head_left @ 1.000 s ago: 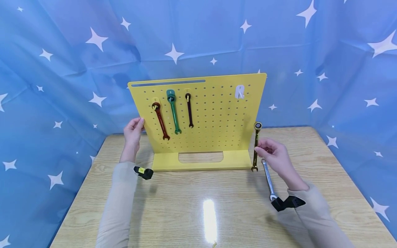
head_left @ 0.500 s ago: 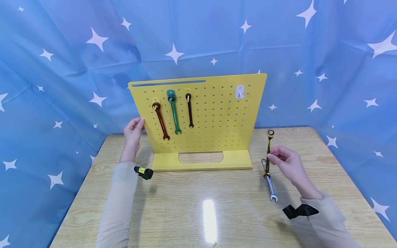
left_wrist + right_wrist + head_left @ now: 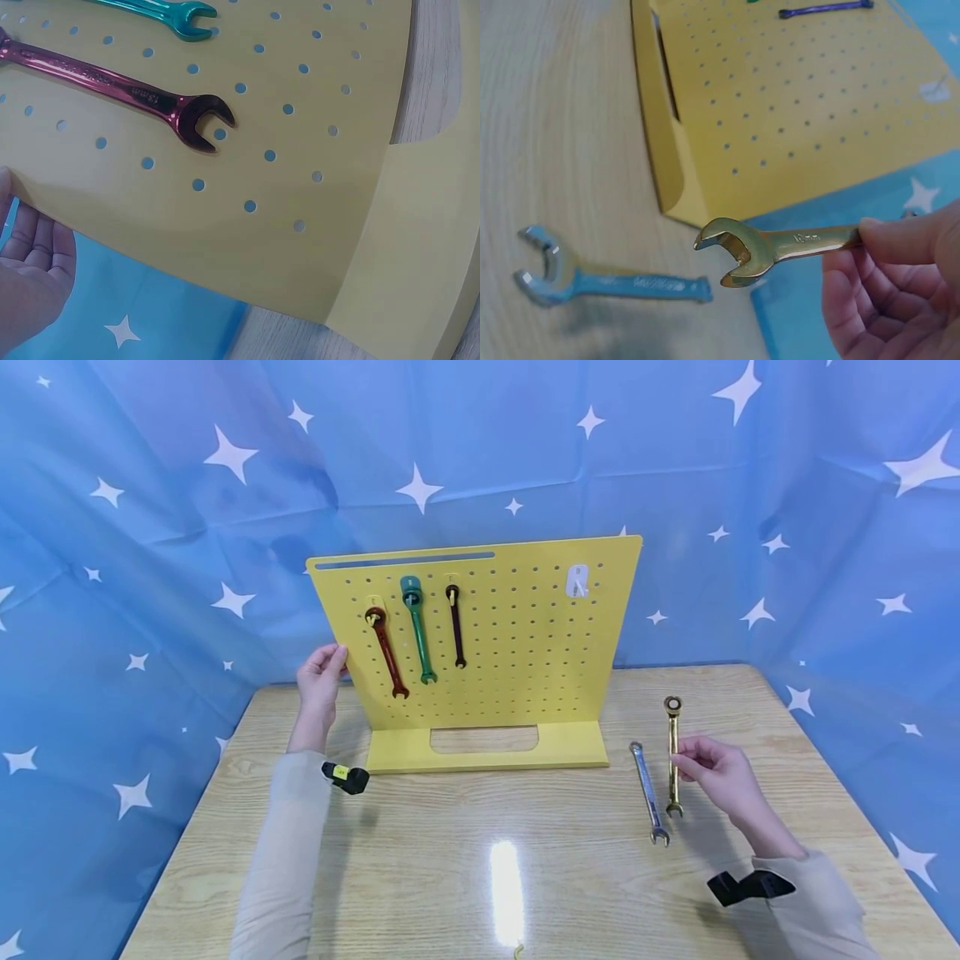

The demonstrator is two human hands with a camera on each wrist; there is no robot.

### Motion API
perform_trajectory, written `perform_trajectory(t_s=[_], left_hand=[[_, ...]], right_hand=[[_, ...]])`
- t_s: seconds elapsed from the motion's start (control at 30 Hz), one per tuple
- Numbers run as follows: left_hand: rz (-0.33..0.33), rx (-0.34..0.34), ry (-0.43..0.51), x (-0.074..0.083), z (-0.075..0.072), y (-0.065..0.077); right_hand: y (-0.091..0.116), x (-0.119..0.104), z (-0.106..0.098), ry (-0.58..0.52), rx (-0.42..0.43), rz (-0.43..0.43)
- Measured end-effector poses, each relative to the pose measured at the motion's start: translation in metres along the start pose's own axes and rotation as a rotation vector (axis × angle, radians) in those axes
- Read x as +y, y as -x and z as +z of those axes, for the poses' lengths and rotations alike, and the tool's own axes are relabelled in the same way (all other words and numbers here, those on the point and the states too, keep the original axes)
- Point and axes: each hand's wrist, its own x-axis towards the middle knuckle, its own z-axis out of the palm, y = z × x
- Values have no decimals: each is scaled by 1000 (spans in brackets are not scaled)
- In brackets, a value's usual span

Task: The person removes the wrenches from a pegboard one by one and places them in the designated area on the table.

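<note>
My right hand (image 3: 716, 772) pinches a gold combination wrench (image 3: 802, 244) between thumb and fingers, above the right side of the table. Its open end points toward me and its ring end away. Just left of it a silver wrench (image 3: 648, 793) lies on the tabletop. My left hand (image 3: 320, 681) grips the left edge of a yellow pegboard (image 3: 517, 660), thumb in front and fingers behind. On the board hang a red wrench (image 3: 387, 652), a green wrench (image 3: 420, 635) and a dark purple wrench (image 3: 457, 627). A white hook (image 3: 577, 582) at the upper right bears nothing.
The pegboard's foot (image 3: 401, 750) stands on a wooden table (image 3: 420, 860). A small yellow piece (image 3: 518, 952) lies at the near edge of view. Blue star-printed cloth (image 3: 510, 452) hangs behind and at both sides.
My right hand has carried the gold wrench right and toward me, from the pegboard's right edge, past the silver wrench. The left hand has stayed on the board's edge.
</note>
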Motion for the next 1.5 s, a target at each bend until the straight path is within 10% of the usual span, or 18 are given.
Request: perform_trajectory(t_s=[1.5], left_hand=[[4,5,-10,2,0,1]], right_hand=[[6,60,3,-9,-232,287]])
